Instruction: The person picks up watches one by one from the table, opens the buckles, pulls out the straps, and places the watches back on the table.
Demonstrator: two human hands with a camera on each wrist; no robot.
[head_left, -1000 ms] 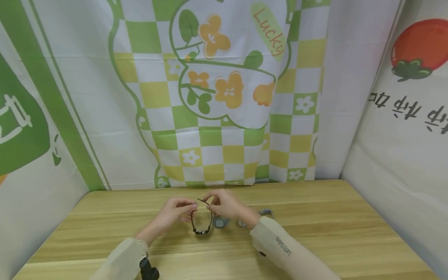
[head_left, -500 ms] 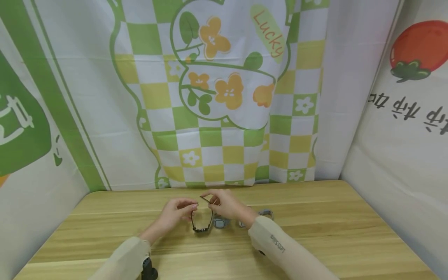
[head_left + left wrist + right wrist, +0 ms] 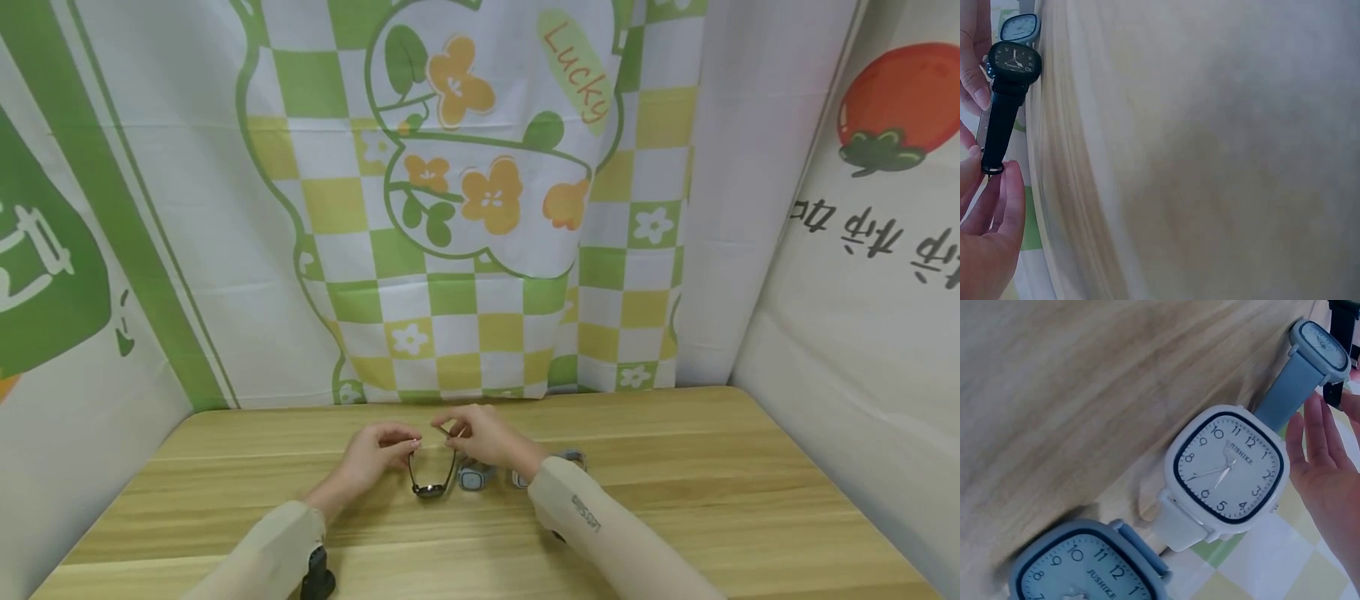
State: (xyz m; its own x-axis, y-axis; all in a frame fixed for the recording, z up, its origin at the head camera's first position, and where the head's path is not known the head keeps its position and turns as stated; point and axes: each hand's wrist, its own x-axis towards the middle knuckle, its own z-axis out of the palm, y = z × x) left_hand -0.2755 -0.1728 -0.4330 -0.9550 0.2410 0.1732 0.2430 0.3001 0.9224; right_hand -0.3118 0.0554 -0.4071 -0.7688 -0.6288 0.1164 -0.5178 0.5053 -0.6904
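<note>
A black wristwatch (image 3: pixel 431 492) with its strap unfastened hangs in a U between my two hands, dial low. My left hand (image 3: pixel 367 456) pinches one strap end between thumb and fingers. In the left wrist view the black strap (image 3: pixel 1004 122) runs down to a metal buckle at those fingertips, and the dark dial carries light numerals. My right hand (image 3: pixel 483 437) pinches the other strap end, whose tip sticks up past the fingers. A small gap separates the two ends. Beside the black watch, below my right hand, stands a blue watch (image 3: pixel 1321 345).
A white square-faced watch (image 3: pixel 1229 465) stands right of the blue one, partly behind my right forearm in the head view. Farther right is a grey-blue watch (image 3: pixel 1079 569). All rest on the wooden table (image 3: pixel 420 558), with a checkered curtain (image 3: pixel 457 333) along its back edge.
The right-hand strap end has drawn slightly right, away from the left fingertips. The watch case has tipped so that its dial catches light. Both hands otherwise stay nearly in place.
</note>
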